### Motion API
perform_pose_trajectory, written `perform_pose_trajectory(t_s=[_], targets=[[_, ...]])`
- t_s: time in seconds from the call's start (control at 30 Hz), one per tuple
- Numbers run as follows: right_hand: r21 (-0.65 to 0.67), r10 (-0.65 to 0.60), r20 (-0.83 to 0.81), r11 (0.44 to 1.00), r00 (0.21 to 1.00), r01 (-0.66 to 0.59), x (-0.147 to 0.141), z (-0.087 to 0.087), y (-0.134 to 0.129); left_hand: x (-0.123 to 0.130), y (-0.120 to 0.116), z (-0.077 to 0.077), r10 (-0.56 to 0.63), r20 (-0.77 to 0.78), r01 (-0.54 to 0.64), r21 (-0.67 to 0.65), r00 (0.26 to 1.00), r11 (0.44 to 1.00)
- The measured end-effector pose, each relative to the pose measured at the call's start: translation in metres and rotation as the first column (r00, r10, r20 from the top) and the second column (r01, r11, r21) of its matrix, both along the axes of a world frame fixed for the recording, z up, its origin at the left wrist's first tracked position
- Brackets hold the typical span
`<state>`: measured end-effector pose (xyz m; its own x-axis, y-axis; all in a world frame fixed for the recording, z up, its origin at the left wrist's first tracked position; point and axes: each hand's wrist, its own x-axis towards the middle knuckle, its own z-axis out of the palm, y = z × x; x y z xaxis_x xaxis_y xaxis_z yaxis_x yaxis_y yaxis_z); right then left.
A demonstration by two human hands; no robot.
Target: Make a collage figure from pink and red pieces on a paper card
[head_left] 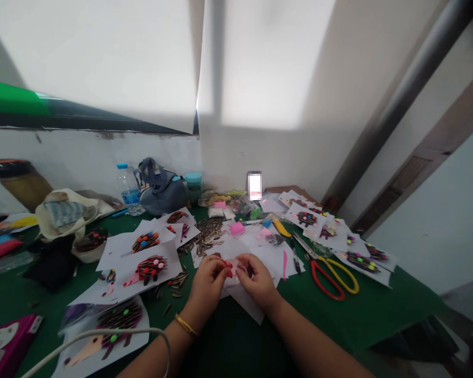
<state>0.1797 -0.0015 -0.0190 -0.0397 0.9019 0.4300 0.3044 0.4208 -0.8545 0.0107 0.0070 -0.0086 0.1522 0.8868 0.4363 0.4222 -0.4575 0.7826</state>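
Observation:
My left hand (209, 281) is closed in a pinch on a small lump of red modelling clay (229, 269). Beside it, my right hand (260, 281) pinches a thin, pinkish clear plastic wrapper (235, 266) around the clay; the fingers partly hide both. Under the hands lie white paper sheets (240, 244). Striped sunflower seeds (208, 236) are heaped just beyond my left hand. A pink clay block (237, 228) sits past the fingertips. To the right of my right hand are a pink plastic clay knife (285, 264) and a black pen (295, 256).
Red-and-yellow-handled scissors (327, 276) lie at right, near a yellow utility knife (280, 227). Hedgehog pictures (152, 268) cover the left; more pictures (307, 218) lie at right. A water bottle (129, 194), blue bag (163, 191) and phone (254, 186) stand behind. A white cable (118, 331) crosses front left.

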Motion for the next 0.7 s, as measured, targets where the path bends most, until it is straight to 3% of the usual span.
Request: perform_pose_trajectory(t_s=[0.1,0.2,0.43,0.57,0.7], targets=[[0.121,-0.028,0.028,0.992,0.999,0.024,0.002,-0.001,0.0,0.001,-0.004,0.004,-0.021,-0.085,0.021,-0.001,0.996,1.0],[0.136,0.025,0.079,0.99,0.997,-0.036,0.005,0.0,0.001,0.003,-0.009,0.009,-0.044,-0.148,0.044,-0.002,0.988,0.999],[-0.003,-0.065,0.012,0.998,0.998,0.065,0.007,0.001,0.004,0.006,-0.007,0.008,-0.108,-0.077,0.11,0.021,0.991,0.994],[-0.172,-0.19,-0.133,0.971,0.973,0.167,0.012,-0.004,0.011,0.003,-0.002,0.001,-0.053,-0.038,0.054,0.043,0.998,0.998],[-0.23,-0.166,-0.221,0.966,0.961,0.114,0.016,-0.003,0.015,0.001,0.001,-0.005,0.005,-0.012,-0.005,0.011,1.0,1.0]])
